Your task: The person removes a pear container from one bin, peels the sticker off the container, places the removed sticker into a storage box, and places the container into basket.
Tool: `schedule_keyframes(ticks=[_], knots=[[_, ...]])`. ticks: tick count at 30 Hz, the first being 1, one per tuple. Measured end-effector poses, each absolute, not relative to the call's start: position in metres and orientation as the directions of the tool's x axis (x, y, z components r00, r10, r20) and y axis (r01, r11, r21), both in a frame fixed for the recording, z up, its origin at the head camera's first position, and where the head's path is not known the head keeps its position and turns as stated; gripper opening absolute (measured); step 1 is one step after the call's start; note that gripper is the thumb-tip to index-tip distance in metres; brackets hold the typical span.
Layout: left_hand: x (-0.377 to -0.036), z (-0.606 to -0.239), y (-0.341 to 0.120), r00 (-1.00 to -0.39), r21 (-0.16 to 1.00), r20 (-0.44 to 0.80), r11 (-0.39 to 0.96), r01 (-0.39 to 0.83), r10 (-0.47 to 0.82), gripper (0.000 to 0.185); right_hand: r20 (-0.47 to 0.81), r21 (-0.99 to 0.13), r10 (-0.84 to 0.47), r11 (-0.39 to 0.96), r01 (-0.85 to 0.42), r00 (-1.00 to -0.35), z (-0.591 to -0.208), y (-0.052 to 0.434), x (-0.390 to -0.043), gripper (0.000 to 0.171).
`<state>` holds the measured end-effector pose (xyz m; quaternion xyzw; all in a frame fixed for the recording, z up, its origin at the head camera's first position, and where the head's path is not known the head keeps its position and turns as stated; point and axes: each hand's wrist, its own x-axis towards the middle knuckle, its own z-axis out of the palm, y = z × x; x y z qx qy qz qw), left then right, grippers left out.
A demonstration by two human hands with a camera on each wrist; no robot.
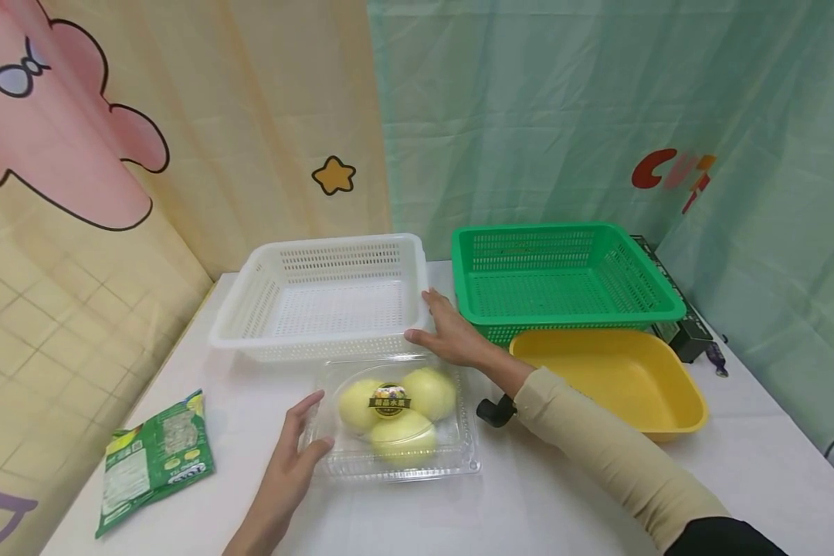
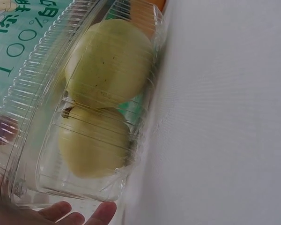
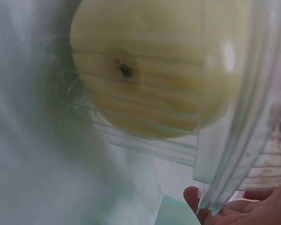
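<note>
A clear plastic clamshell (image 1: pixel 417 467) holds 3 pale yellow-green round fruits (image 1: pixel 403 436) under a gold-and-black label. At its left side is my left hand (image 1: pixel 288 455), fingers extended and thumb near the front corner. In the left wrist view, the fingertips (image 2: pixel 103 213) are close beside the box's corner. My right hand (image 1: pixel 455 332) reaches behind the clamshell and holds the front right corner of a white slotted basket (image 1: pixel 320 340), thumb on the front and fingers along the right side. In the right wrist view, a fruit (image 3: pixel 150 89) shows large through the plastic.
A green slotted basket (image 1: pixel 570 318) stands back right, with a yellow basin (image 1: pixel 667 421) in front of it. A long dark box (image 1: pixel 691 340) lies along the right side. A green packet (image 1: pixel 156 455) lies at left. Curtains (image 1: pixel 528 116) hang behind the white table.
</note>
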<state>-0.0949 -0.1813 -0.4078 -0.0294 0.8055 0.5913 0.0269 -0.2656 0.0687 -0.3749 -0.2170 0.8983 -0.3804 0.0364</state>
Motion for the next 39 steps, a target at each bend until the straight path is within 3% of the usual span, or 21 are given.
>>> schedule_keyframes(ticks=[8,39], knots=[[-0.1014,-0.4080,-0.1800,-0.990,0.939,-0.139,0.317,-0.132,0.001,0.062,0.086,-0.682,-0.414,0.639,-0.356,-0.906,-0.3747,0.0686,-0.2651,0.084],[-0.1048,-0.4105,-0.1736,-0.997,0.908,-0.067,0.416,-0.052,0.022,0.056,0.090,-0.674,-0.429,0.638,-0.372,-0.899,-0.3674,0.0722,-0.2556,0.085]])
